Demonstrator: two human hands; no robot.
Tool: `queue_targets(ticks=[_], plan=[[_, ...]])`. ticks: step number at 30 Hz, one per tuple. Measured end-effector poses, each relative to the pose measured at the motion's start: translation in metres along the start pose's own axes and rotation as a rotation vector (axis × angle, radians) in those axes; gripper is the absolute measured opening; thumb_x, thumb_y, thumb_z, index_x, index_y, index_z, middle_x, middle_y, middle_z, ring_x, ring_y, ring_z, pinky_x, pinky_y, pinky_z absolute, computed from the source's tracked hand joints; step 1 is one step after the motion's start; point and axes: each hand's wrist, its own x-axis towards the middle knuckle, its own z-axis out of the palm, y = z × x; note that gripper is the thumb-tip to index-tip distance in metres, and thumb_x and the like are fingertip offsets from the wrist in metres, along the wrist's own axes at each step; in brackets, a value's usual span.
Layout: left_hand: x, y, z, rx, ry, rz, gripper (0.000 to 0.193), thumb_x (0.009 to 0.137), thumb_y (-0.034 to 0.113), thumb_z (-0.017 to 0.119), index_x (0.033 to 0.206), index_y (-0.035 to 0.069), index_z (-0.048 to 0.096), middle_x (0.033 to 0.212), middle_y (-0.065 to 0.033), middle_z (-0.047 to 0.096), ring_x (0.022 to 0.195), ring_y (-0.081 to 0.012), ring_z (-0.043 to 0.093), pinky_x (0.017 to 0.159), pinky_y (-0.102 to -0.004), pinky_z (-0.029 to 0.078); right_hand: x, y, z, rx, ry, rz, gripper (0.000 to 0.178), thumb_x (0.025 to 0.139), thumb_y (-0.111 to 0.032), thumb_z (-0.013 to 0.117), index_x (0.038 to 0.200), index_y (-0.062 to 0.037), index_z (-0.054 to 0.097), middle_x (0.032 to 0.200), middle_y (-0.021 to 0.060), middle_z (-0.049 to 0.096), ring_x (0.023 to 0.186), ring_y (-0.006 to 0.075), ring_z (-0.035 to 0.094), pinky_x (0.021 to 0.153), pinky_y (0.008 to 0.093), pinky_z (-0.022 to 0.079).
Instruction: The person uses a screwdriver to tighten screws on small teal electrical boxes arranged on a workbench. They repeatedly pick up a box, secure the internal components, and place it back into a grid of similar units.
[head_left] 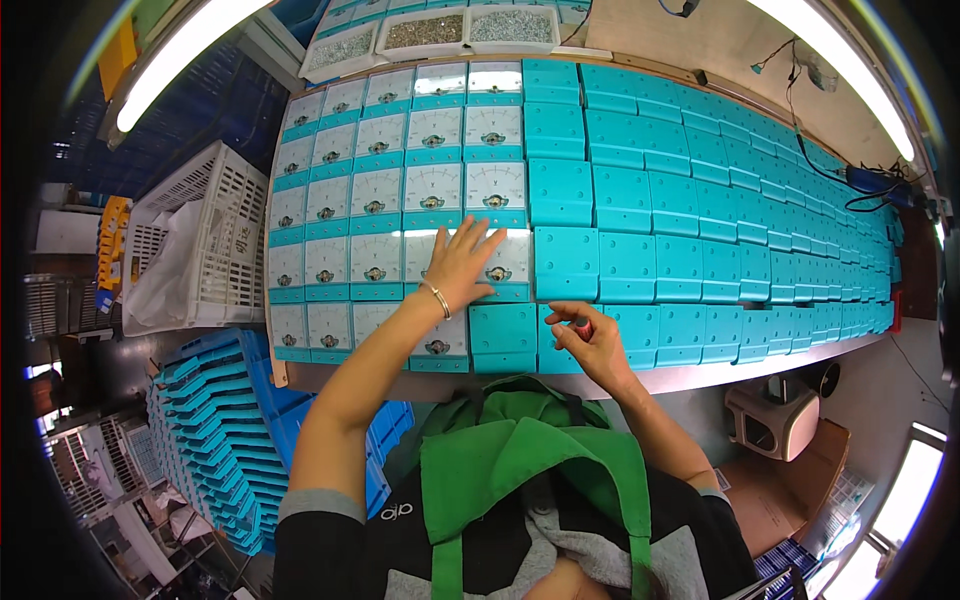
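My left hand [462,265], fingers spread, lies on a turquoise meter with a white dial face near the middle of the table. Such dial meters [375,195] fill rows to its left and beyond it. Over the front row of plain turquoise cases [503,335] is my right hand [598,352], its fingers curled round a small red object [583,327]. Most of that object is hidden in the fingers, so its kind cannot be made out. Plain turquoise cases [620,190] stretch in close rows far to the right.
White trays of small metal parts [425,32] stand at the back. Left of the table are a white plastic crate [225,235] and stacked turquoise cases [205,440]. A beige stool [775,415] and cardboard box [780,490] are lower right. Cables [800,130] hang at the back right.
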Motion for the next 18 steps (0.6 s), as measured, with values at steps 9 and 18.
queue_targets(ticks=[9, 18], plan=[[-0.005, 0.048, -0.054, -0.495, 0.101, 0.068, 0.098, 0.055, 0.026, 0.084, 0.138, 0.006, 0.038, 0.131, -0.0169, 0.047, 0.122, -0.0328, 0.045, 0.103, -0.0402, 0.036, 0.021, 0.011, -0.024, 0.629, -0.103, 0.350, 0.054, 0.087, -0.047, 0.059, 0.119, -0.0038, 0.054, 0.093, 0.0080, 0.066, 0.064, 0.0074, 0.055, 0.044, 0.0196, 0.039], [-0.039, 0.050, -0.076, -0.781, -0.029, 0.011, 0.094, 0.056, 0.030, 0.084, 0.137, 0.006, 0.042, 0.128, -0.0164, 0.048, 0.119, -0.0318, 0.048, 0.101, -0.0396, 0.038, 0.016, -0.007, -0.031, 0.045, -0.132, 0.091, 0.084, 0.072, -0.046, 0.074, 0.139, -0.0099, 0.038, 0.116, 0.0156, 0.056, 0.089, 0.0200, 0.059, 0.068, 0.0349, 0.053]])
